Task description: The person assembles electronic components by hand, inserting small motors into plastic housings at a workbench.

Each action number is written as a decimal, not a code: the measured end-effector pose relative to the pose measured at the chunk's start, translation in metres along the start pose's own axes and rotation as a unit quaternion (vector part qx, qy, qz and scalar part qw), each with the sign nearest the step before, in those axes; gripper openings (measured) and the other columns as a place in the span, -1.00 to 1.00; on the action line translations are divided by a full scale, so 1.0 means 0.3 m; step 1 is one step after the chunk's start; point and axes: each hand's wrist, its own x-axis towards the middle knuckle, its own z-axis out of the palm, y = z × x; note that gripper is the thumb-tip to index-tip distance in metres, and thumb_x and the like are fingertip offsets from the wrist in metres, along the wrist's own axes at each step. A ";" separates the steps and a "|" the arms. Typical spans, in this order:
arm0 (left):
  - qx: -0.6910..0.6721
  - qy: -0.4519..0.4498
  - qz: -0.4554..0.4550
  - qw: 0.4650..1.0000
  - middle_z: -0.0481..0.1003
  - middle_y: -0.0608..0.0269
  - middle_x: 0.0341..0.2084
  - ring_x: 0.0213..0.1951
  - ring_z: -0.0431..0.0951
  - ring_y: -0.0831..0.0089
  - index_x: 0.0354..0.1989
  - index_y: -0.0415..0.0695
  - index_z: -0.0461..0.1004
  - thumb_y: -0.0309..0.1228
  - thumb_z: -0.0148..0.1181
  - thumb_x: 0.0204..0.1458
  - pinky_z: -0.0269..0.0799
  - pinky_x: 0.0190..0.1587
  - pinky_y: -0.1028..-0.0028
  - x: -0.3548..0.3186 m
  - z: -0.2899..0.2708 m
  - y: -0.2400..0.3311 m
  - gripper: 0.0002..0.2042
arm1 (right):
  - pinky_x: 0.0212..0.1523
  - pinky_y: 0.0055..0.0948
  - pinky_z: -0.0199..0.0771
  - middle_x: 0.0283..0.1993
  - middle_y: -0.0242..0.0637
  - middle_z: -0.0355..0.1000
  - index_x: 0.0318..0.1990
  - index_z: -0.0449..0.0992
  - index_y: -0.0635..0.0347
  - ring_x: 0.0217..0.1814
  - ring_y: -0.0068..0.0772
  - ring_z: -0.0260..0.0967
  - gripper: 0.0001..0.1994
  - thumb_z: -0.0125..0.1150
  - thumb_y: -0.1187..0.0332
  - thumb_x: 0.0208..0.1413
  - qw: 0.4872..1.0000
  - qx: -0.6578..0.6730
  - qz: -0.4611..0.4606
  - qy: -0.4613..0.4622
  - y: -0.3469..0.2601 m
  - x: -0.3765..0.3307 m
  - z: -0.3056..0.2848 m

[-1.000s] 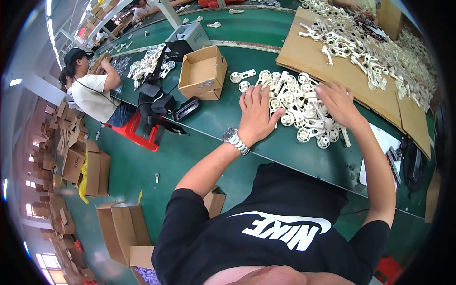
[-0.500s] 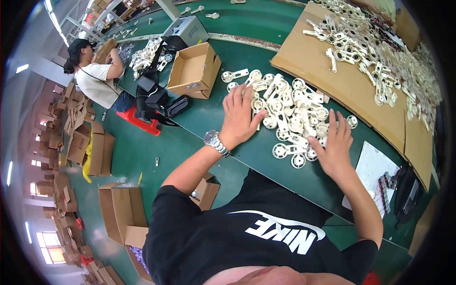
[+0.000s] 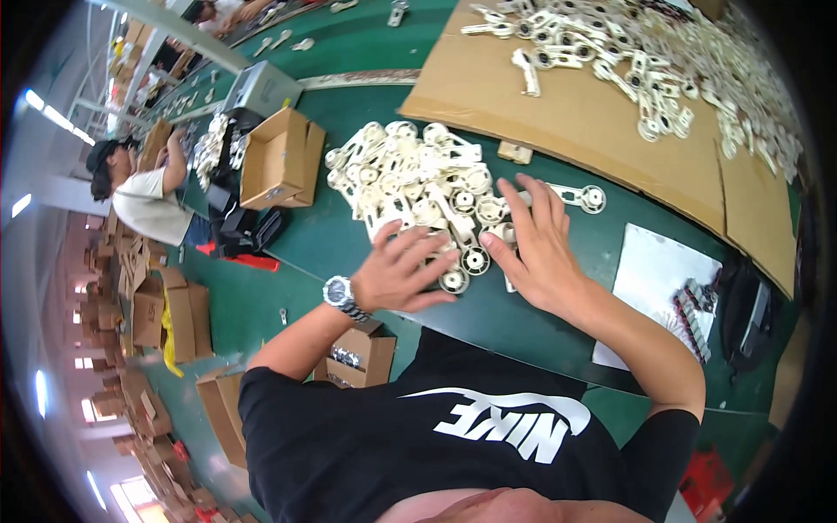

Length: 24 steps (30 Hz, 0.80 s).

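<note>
A heap of cream plastic parts, each with a round ring end and a short arm, lies on the green tabletop. Over the heap's near edge is my left hand, fingers spread and a metal-band watch on its wrist. My right hand rests against the heap's right side, its fingers apart and touching or just over several parts. Neither hand grips a part. One loose part lies to the right of my right hand.
Flattened cardboard bears a bigger pile of similar parts. An open cardboard box stands left of the heap. White paper and a black pouch lie at right. A co-worker sits at far left.
My left hand has moved from the heap's far left side to its near edge. The heap is bunched closer together, and my right hand has pressed in from the right. The view has shifted.
</note>
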 end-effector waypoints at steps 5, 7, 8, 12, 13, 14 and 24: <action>0.031 0.002 0.002 1.000 0.48 0.24 0.19 0.17 0.41 0.22 0.25 0.01 0.47 0.16 0.40 0.04 0.20 0.32 0.06 -0.018 0.003 -0.123 -0.31 | 0.32 0.07 0.21 0.30 0.01 0.30 0.21 0.46 0.29 0.35 0.15 0.18 -0.54 0.30 0.27 0.22 0.994 0.018 -0.104 0.006 0.069 -0.024 -0.154; 0.053 -0.015 0.007 0.998 0.47 0.21 0.19 0.16 0.39 0.19 0.26 -0.01 0.46 0.18 0.40 0.03 0.22 0.30 0.06 -0.020 -0.005 -0.166 -0.28 | 0.31 0.08 0.22 0.33 0.02 0.29 0.22 0.45 0.29 0.39 0.18 0.16 -0.53 0.32 0.29 0.21 0.994 -0.096 -0.043 0.021 0.093 -0.053 -0.218; 0.035 -0.024 -0.001 0.999 0.47 0.20 0.18 0.16 0.39 0.18 0.26 -0.02 0.46 0.20 0.39 0.03 0.23 0.29 0.06 -0.022 -0.023 -0.170 -0.27 | 0.29 0.08 0.23 0.37 0.07 0.26 0.27 0.44 0.26 0.42 0.20 0.14 -0.49 0.32 0.24 0.22 0.987 -0.158 -0.016 0.016 0.118 -0.069 -0.239; -0.002 -0.034 0.024 0.999 0.51 0.27 0.11 0.10 0.42 0.20 0.18 0.22 0.59 0.33 0.22 0.09 0.22 0.25 0.04 0.024 -0.066 -0.068 -0.38 | 0.26 0.08 0.24 0.44 0.17 0.19 0.43 0.30 0.23 0.40 0.20 0.15 -0.33 0.31 0.16 0.23 0.958 -0.277 0.073 -0.027 0.151 -0.127 -0.263; -0.011 -0.040 0.048 0.998 0.52 0.31 0.14 0.10 0.43 0.25 0.19 0.32 0.60 0.31 0.16 0.15 0.21 0.27 0.04 0.079 -0.074 0.000 -0.45 | 0.25 0.08 0.24 0.44 0.16 0.19 0.45 0.28 0.23 0.38 0.19 0.17 -0.32 0.31 0.17 0.23 0.963 -0.257 0.078 -0.037 0.148 -0.131 -0.243; -0.013 -0.053 0.073 0.996 0.50 0.35 0.22 0.13 0.43 0.30 0.24 0.33 0.57 0.27 0.11 0.22 0.17 0.32 0.06 0.107 -0.058 0.056 -0.48 | 0.17 0.01 0.31 0.35 0.11 0.26 0.46 0.27 0.22 0.27 0.12 0.24 -0.33 0.30 0.25 0.22 0.965 -0.250 0.064 -0.036 0.156 -0.137 -0.223; -0.030 -0.012 -0.062 0.998 0.45 0.19 0.18 0.20 0.35 0.11 0.26 0.09 0.51 -0.03 0.27 0.18 0.09 0.30 -0.04 0.360 0.002 0.055 -0.50 | 0.02 -0.08 0.43 0.00 -0.13 0.41 0.11 0.48 0.15 0.10 -0.03 0.35 -0.61 0.36 0.29 0.15 0.976 -0.206 0.058 0.030 0.186 -0.020 -0.143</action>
